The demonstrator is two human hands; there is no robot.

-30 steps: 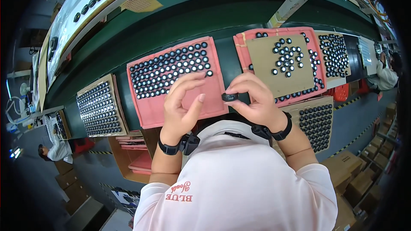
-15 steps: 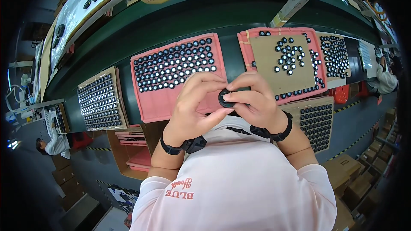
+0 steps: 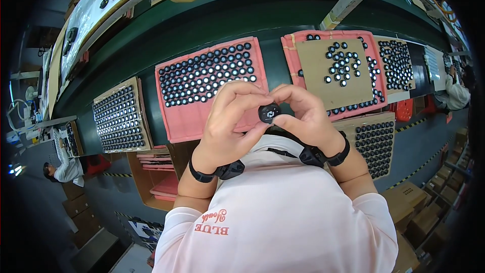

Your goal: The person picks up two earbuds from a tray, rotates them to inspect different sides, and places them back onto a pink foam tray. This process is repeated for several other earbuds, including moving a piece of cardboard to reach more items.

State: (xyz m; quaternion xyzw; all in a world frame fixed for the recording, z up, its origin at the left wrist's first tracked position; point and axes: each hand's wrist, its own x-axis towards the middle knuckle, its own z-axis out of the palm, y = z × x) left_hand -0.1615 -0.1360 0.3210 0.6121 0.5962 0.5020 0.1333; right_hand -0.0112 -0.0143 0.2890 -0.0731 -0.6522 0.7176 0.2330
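Note:
Between my two hands is a small round black cap [image 3: 269, 113], its flat face with a white mark turned up toward me. My left hand [image 3: 230, 121] grips its left edge with thumb and fingertips. From the right, my right hand [image 3: 305, 121] pinches the rim, the thumb low and the fingers curled over the far side. Just beyond the left hand lies a pink padded tray [image 3: 186, 127] with rows of small round black pieces with pale centres. To the right, a brown cardboard sheet [image 3: 313, 78] carries loose similar pieces and rests on another pink tray [image 3: 292, 63].
Further left stands a cardboard tray [image 3: 145, 121] full of rows. A board of black pieces [image 3: 374, 144] sits at the near right. Under the bench edge is an open box [image 3: 139, 184] of pink sheets. A slanted post [image 3: 353, 0] rises at the far right. Other people work at both sides.
The cap has turned so its marked face shows. My right fingers, earlier lying across it, have shifted to its far rim, with the thumb below.

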